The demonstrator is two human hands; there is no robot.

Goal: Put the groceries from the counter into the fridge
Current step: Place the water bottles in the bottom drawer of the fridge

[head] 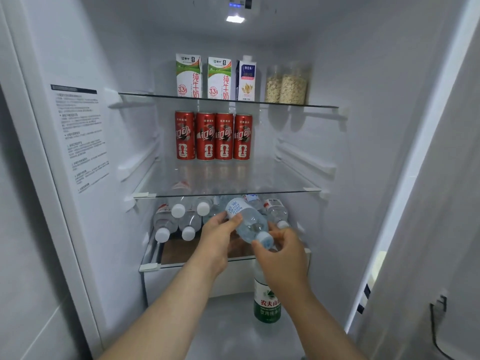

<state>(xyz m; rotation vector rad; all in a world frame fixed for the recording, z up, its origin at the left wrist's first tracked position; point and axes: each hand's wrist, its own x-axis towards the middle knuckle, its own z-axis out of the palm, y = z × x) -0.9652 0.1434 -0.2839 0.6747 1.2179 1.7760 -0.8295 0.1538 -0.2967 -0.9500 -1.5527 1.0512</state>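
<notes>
- Two hands hold one small water bottle [248,222]: my left hand [219,237] grips its labelled body, and my right hand [284,255] curls thumb and fingers round the capped end.
- It tilts, cap lower and toward me, over the front edge of the lower glass shelf [168,265], right of middle.
- More water bottles [165,222] lie on that shelf, caps forward.
- Four red cans [205,136] stand in a row at the back of the middle shelf.
- Milk cartons [188,76] and oat jars [285,87] line the top shelf.
- One green-labelled bottle [267,302] stands upright on the fridge floor.
</notes>
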